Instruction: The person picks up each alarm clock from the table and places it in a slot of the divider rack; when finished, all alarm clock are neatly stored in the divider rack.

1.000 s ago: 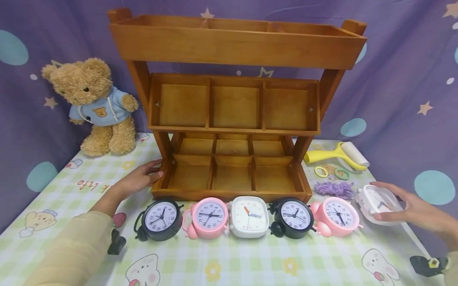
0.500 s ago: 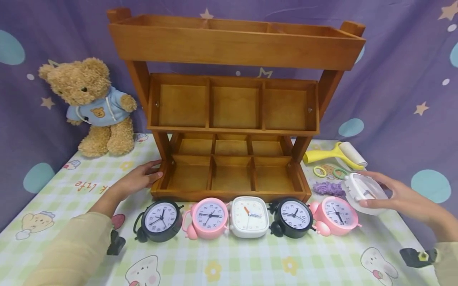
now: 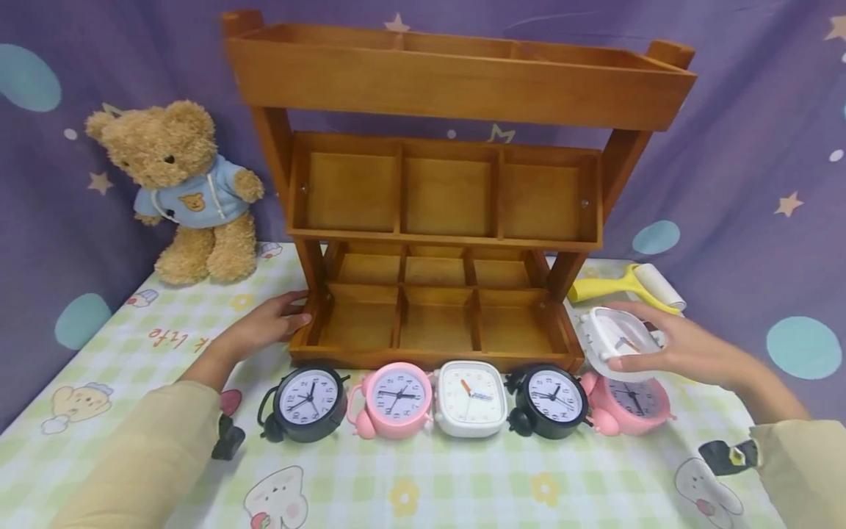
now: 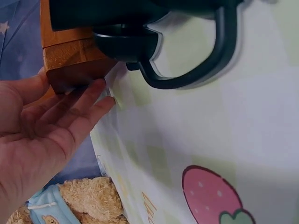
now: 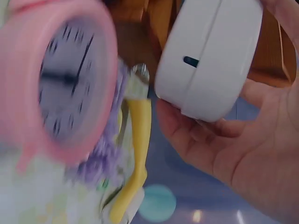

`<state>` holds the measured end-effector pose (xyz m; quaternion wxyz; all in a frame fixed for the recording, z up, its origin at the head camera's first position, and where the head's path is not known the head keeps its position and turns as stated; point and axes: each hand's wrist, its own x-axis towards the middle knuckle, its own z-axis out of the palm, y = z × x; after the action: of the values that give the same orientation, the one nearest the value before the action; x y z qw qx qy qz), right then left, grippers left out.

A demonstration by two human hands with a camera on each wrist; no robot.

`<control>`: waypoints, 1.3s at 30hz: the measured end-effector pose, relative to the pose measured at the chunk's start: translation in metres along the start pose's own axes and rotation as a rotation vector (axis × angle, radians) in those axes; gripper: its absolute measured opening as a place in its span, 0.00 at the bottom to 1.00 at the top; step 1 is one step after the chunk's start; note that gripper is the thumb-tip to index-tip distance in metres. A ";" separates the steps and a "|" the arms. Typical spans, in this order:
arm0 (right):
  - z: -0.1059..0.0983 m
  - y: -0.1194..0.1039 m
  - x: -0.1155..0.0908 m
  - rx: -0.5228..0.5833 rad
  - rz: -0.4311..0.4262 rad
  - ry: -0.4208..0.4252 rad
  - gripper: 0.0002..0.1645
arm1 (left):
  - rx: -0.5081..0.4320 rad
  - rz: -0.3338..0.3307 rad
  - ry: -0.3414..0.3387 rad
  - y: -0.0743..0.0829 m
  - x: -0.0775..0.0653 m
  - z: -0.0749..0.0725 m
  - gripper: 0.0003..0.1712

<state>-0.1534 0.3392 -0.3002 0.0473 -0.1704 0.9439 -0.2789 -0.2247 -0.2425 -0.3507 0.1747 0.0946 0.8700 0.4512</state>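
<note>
In the head view my right hand (image 3: pixel 661 342) holds a white square alarm clock (image 3: pixel 604 334) by its edges, above the right-hand pink clock (image 3: pixel 634 404), partly covering it. The right wrist view shows the white clock's side (image 5: pixel 210 60) between thumb and fingers. My left hand (image 3: pixel 267 327) holds the lower left end of the wooden shelf (image 3: pixel 456 88), thumb at one edge and fingers along its side. Before the shelf stand a black clock (image 3: pixel 307 404), a pink clock (image 3: pixel 399 400), a white square clock (image 3: pixel 471 399) and another black clock (image 3: pixel 548 400), in one row.
A teddy bear (image 3: pixel 192 191) in a blue hoodie stands at the back left. Beyond my right hand lies a yellow-handled lint roller (image 3: pixel 604 289). Purple yarn (image 5: pixel 100 156) shows in the right wrist view. The table carries a green checked cloth (image 3: pixel 479 488).
My right hand has carried the white clock left, from beside the pink clock to above it, near the shelf's right end. The left hand stays at the shelf. The head view has shifted slightly.
</note>
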 end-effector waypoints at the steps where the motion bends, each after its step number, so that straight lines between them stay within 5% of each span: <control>1: 0.002 -0.005 0.003 -0.003 -0.006 0.011 0.49 | -0.004 0.000 0.000 0.000 0.000 0.000 0.35; 8: 0.020 -0.044 0.024 -0.007 -0.034 0.064 0.51 | -0.025 -0.017 0.000 0.002 0.002 -0.001 0.36; 19: 0.055 -0.107 0.057 -0.056 0.028 0.027 0.54 | -0.093 -0.056 -0.008 0.005 0.004 -0.001 0.38; 39: 0.111 -0.193 0.138 -0.032 -0.142 -0.032 0.57 | -0.105 -0.038 0.037 0.008 0.001 0.001 0.37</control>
<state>-0.2057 0.0827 -0.2884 0.0398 -0.2421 0.9328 -0.2638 -0.2257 -0.2366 -0.3444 0.1718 0.0604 0.8498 0.4946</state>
